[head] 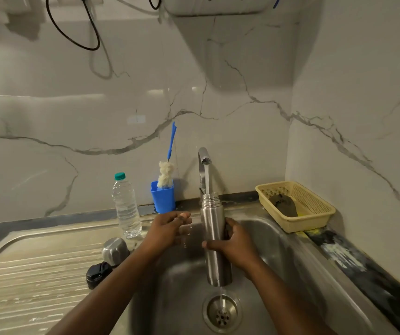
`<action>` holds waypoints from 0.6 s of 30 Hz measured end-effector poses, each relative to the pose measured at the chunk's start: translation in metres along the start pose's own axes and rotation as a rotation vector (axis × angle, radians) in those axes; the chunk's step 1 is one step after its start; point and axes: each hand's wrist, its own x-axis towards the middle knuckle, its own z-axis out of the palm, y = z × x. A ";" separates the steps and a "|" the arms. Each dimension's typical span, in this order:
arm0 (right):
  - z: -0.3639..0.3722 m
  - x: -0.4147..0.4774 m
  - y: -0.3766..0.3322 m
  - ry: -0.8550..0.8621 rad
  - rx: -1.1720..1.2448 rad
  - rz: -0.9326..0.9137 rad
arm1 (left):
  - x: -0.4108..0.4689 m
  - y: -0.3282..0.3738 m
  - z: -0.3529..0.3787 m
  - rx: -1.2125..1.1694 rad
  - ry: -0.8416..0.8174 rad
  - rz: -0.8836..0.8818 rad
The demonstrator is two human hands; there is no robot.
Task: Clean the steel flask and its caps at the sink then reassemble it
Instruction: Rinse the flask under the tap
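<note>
My right hand (235, 245) grips the steel flask (214, 228) around its middle and holds it upright over the sink basin (273, 240). Its open threaded mouth sits right under the tap (204, 158), and running water falls into it. Water also drips from the flask's base toward the drain (221, 313). My left hand (170, 227) hovers left of the flask above the basin, fingers relaxed and wet, holding nothing. On the drainboard (37, 274) at the basin's left edge stand the steel cap (115, 251) and the black inner cap (97, 274).
A plastic water bottle (126, 206) stands behind the caps. A blue holder (163, 197) with a bottle brush (167, 170) sits by the wall left of the tap. A yellow basket (298, 204) with a dark cloth rests at the sink's right rear corner.
</note>
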 end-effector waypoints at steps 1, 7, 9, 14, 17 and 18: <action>-0.002 -0.001 -0.002 0.013 -0.005 0.000 | -0.003 0.000 -0.002 -0.008 -0.001 -0.006; -0.010 -0.013 -0.021 0.020 -0.096 -0.026 | -0.021 0.005 -0.012 -0.051 0.001 0.005; -0.014 -0.017 -0.029 -0.027 -0.155 -0.049 | -0.025 0.006 -0.013 -0.040 0.028 0.020; -0.024 -0.027 -0.052 -0.068 -0.587 -0.171 | -0.030 0.005 -0.013 -0.071 0.123 0.000; -0.030 -0.031 -0.064 -0.067 -0.895 -0.309 | -0.029 0.000 -0.009 -0.100 0.184 -0.025; -0.033 -0.031 -0.069 -0.054 -0.982 -0.351 | -0.030 -0.002 -0.008 -0.111 0.192 -0.035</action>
